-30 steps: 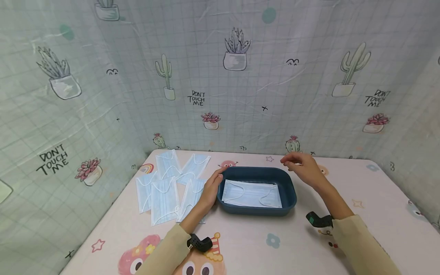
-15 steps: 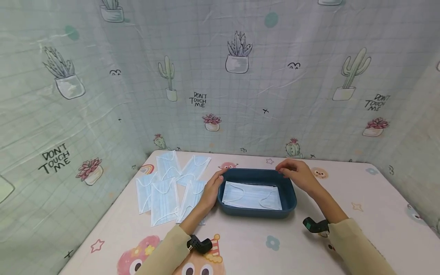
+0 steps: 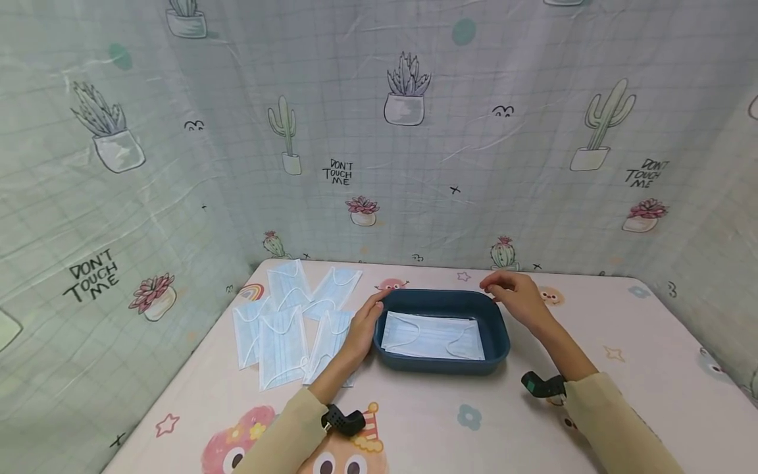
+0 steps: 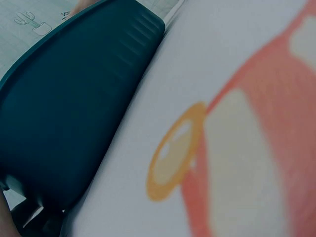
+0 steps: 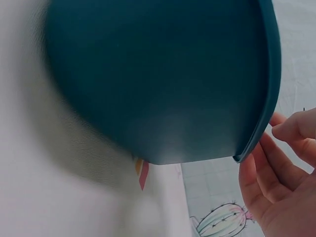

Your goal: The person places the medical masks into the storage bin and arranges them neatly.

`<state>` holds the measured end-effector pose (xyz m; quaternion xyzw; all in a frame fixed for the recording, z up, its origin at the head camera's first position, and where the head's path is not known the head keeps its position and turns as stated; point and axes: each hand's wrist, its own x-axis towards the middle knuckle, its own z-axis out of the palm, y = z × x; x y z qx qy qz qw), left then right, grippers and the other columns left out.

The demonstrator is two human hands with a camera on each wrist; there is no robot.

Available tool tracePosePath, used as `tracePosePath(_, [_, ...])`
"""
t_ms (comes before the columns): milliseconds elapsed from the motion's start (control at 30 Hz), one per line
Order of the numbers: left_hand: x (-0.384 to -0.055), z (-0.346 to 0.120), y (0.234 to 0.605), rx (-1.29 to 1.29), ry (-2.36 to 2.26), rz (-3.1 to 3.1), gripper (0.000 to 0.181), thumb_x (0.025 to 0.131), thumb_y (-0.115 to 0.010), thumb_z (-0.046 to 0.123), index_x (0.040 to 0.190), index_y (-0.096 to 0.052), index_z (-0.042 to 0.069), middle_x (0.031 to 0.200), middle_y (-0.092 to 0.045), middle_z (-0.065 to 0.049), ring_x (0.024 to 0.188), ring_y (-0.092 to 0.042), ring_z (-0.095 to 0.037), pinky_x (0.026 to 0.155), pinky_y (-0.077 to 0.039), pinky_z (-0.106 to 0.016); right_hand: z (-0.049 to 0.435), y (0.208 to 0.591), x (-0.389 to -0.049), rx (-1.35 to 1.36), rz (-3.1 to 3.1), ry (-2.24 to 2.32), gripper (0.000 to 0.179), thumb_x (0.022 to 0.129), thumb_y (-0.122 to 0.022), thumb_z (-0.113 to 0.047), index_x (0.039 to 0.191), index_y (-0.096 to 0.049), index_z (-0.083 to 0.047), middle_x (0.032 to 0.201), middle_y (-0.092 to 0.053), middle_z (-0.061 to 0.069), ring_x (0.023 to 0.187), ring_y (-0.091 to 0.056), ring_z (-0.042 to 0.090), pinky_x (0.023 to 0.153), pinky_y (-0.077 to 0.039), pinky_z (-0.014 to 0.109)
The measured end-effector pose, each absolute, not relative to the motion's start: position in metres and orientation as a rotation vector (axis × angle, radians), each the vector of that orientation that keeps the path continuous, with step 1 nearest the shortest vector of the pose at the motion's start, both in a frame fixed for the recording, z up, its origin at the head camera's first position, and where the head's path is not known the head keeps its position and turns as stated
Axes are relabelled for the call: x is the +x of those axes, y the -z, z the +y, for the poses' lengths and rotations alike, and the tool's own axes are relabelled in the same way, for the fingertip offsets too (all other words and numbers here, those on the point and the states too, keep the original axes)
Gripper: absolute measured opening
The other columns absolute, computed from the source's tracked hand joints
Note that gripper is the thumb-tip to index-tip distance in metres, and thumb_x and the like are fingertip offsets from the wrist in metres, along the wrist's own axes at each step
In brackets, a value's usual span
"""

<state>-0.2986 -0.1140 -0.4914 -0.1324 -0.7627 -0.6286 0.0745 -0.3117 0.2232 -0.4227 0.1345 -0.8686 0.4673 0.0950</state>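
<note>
In the head view a dark blue plastic bin (image 3: 438, 365) stands on the table. Inside it a light blue face mask (image 3: 435, 336) lies flat, ear loops up. My left hand (image 3: 361, 331) rests along the bin's left side, fingers extended towards the far left corner. My right hand (image 3: 521, 299) is at the far right corner, fingers loosely bent. In the right wrist view, the right hand's fingertips (image 5: 264, 148) are right at the outside of the rim, with the thumb above them and no mask in the hand. The left wrist view mostly shows the bin's outer wall (image 4: 69, 94).
Several more face masks (image 3: 284, 345) lie spread and partly overlapping left of the bin, the nearest beside my left hand. The table (image 3: 426, 434) has a printed pale cover. A cactus-patterned curtain (image 3: 456, 145) hangs behind it and along the sides.
My right hand has moved onto the far right corner of the bin, then slightly back right. The left hand, the bin and the masks look the same.
</note>
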Motion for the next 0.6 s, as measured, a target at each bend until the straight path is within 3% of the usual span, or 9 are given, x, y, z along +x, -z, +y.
tracePosePath(200, [-0.300,-0.115,0.492,-0.404,1.840,-2.312,0.042,0.112,-0.040,0.029,0.150,-0.055,0.020,0.159,-0.050,-0.002,0.156,-0.035,-0.027,0.130,-0.022,-0.054,0.225,0.428,-0.314,0.369,-2.570,-1.372,0.024,0.106,-0.053,-0.011,0.117,-0.072,-0.002,0.119,-0.071,0.021,0.108,-0.066,0.032,0.080,-0.052,0.008])
tracePosePath(600, [-0.300,-0.115,0.493,-0.405,1.871,-2.296,0.043,0.112,-0.041,0.028,0.152,-0.053,0.017,0.160,-0.049,-0.005,0.156,-0.034,-0.029,0.129,-0.021,-0.056,0.225,0.441,-0.321,0.365,-2.612,-1.455,0.025,0.107,-0.052,-0.011,0.121,-0.070,-0.002,0.126,-0.070,0.020,0.116,-0.063,0.029,0.088,-0.046,0.008])
